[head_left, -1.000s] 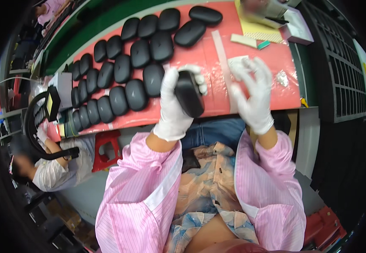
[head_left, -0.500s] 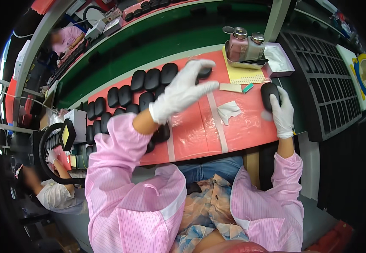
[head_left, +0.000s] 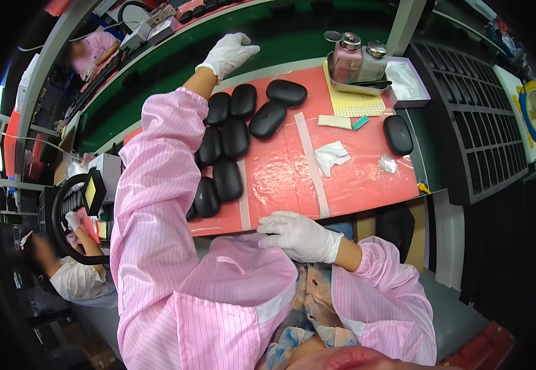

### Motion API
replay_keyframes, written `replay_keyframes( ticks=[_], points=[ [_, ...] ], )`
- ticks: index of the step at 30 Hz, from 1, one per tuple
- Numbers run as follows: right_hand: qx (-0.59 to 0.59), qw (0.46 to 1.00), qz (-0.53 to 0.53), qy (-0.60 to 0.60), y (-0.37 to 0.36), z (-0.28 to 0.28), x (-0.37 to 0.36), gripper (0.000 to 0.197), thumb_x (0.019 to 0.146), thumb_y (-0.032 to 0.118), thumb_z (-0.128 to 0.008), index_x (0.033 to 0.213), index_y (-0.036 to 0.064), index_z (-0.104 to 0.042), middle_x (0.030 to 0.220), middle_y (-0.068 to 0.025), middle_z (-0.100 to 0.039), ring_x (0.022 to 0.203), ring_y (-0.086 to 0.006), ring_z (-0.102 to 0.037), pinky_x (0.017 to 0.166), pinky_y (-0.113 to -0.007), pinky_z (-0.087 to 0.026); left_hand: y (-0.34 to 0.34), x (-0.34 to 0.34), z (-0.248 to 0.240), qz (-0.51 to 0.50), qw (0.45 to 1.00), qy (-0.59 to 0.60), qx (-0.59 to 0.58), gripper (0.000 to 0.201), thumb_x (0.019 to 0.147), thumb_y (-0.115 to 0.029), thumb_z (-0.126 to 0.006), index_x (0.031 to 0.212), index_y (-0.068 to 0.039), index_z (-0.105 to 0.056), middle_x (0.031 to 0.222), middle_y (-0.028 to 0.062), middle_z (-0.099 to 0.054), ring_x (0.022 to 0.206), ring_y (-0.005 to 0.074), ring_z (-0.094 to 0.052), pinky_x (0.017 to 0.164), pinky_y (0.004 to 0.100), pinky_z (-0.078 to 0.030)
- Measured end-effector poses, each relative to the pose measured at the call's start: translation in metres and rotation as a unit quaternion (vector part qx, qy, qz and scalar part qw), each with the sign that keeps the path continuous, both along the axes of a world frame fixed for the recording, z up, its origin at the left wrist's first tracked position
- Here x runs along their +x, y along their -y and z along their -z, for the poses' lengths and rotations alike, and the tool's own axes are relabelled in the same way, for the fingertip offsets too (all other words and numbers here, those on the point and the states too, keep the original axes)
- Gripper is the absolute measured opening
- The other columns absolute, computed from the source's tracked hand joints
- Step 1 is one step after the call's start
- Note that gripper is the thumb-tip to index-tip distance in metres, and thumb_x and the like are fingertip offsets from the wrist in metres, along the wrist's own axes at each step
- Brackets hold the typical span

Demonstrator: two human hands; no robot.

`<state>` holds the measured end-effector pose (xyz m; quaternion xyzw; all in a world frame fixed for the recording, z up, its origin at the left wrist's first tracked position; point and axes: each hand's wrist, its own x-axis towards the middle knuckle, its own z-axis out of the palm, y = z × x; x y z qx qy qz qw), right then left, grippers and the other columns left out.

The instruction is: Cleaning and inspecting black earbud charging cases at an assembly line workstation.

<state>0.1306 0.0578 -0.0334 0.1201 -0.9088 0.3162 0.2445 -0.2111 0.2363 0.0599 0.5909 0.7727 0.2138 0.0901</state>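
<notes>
My left hand [head_left: 228, 55], in a white glove, reaches past the far edge of the pink work mat [head_left: 274, 179] over the green belt [head_left: 305, 37]. Its fingers are loosely bent and apart, and I see nothing in them. Close to my body, my right hand [head_left: 302, 237], also gloved, lies palm down at the mat's front edge with its fingers out over my pink sleeve cloth. Several black rounded oblong cases [head_left: 235, 137] stand in rows beside my left arm, which hides some. One such case [head_left: 397, 134] lies alone at the right.
Pump bottles [head_left: 348, 61] stand in a metal tray on a yellow sheet [head_left: 357, 106], beside a tissue box [head_left: 407, 86]. A crumpled white cloth [head_left: 331, 157], a beige strip [head_left: 334, 122] and a green block [head_left: 360, 123] lie on the mat. A black compartment rack [head_left: 471, 117] borders the right.
My left hand has moved up and left, from above the mat to over the belt. My right hand has let go of the black case and come back to the front edge.
</notes>
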Motion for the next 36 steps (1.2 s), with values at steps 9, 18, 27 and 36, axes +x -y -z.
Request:
replay_keyframes(
  ticks=[9, 18, 27, 36],
  points=[
    [-0.343, 0.881, 0.319, -0.072, -0.031, -0.008, 0.064, 0.006, 0.079, 0.010, -0.063, 0.078, 0.0034, -0.063, 0.071, -0.0100, -0.065, 0.064, -0.0270, -0.062, 0.061, -0.034, -0.048, -0.077, -0.044, 0.016, 0.000, 0.992, -0.121, -0.033, 0.064, 0.083, -0.036, -0.064, 0.131, 0.003, -0.048, 0.129, 0.0238, -0.055, 0.122, 0.0375, -0.052, 0.104, 0.0380, -0.041],
    [-0.400, 0.797, 0.443, -0.094, -0.038, 0.014, 0.063, 0.025, 0.083, 0.018, -0.062, 0.068, -0.0011, -0.059, 0.062, -0.0133, -0.060, 0.053, -0.0254, -0.060, 0.053, -0.033, -0.048, -0.241, -0.097, 0.085, -0.094, 0.969, -0.210, 0.086, 0.087, 0.073, -0.036, -0.072, 0.141, 0.000, -0.030, 0.141, 0.0214, -0.043, 0.132, 0.0324, -0.041, 0.104, 0.0451, -0.039],
    [-0.376, 0.799, 0.452, -0.122, -0.051, 0.011, 0.061, 0.021, 0.085, 0.012, -0.063, 0.072, -0.0044, -0.058, 0.062, -0.0170, -0.060, 0.054, -0.0299, -0.059, 0.053, -0.035, -0.049, -0.287, -0.070, 0.064, 0.175, 0.959, 0.199, 0.100, 0.071, 0.072, -0.061, -0.067, 0.124, -0.013, -0.064, 0.135, 0.0224, -0.053, 0.123, 0.0329, -0.053, 0.103, 0.0397, -0.040],
    [-0.390, 0.825, 0.390, -0.124, -0.034, 0.043, 0.078, 0.026, 0.087, 0.020, -0.062, 0.074, -0.0023, -0.060, 0.064, -0.0159, -0.060, 0.057, -0.0288, -0.061, 0.054, -0.034, -0.049, -0.234, 0.009, 0.050, 0.045, 0.992, 0.117, -0.021, 0.091, 0.065, -0.061, -0.074, 0.134, -0.006, -0.054, 0.142, 0.0246, -0.032, 0.132, 0.0393, -0.038, 0.111, 0.0393, -0.033]
  ],
)
